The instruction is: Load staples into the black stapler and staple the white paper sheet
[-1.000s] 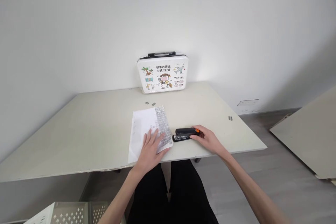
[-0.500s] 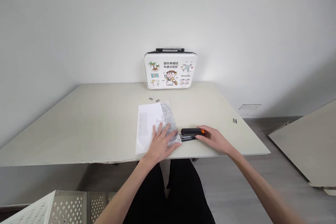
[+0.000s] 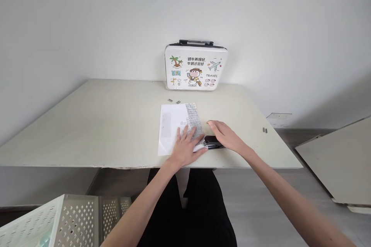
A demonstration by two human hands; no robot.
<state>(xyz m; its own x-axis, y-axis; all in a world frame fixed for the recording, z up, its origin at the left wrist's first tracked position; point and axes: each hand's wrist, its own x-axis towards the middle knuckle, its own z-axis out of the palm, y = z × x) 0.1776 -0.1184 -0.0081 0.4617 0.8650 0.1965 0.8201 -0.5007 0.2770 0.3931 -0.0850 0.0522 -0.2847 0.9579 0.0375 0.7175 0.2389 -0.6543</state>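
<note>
My left hand (image 3: 185,148) lies flat on a white sheet of paper (image 3: 166,139), fingers spread. Along its right side the paper has a folded-over strip (image 3: 194,117) with dense grey print. A black stapler (image 3: 211,141) lies on the table with its front end at the paper's lower right edge, close to my left fingertips. Over the stapler's rear half rests my right hand (image 3: 227,135), its fingers stretched to the left beyond the stapler and not wrapped round it. That hand hides the stapler's back end.
Two small staple strips (image 3: 174,101) lie beyond the paper, and more staple strips (image 3: 264,130) near the right edge of the table (image 3: 95,123). A white cartoon-printed case (image 3: 195,67) stands against the wall. A perforated white basket (image 3: 78,220) is below at left.
My right hand has shifted from gripping the stapler's rear end to lying over its top, fingers extended. My left hand stays on the paper. The whole view has tilted slightly.
</note>
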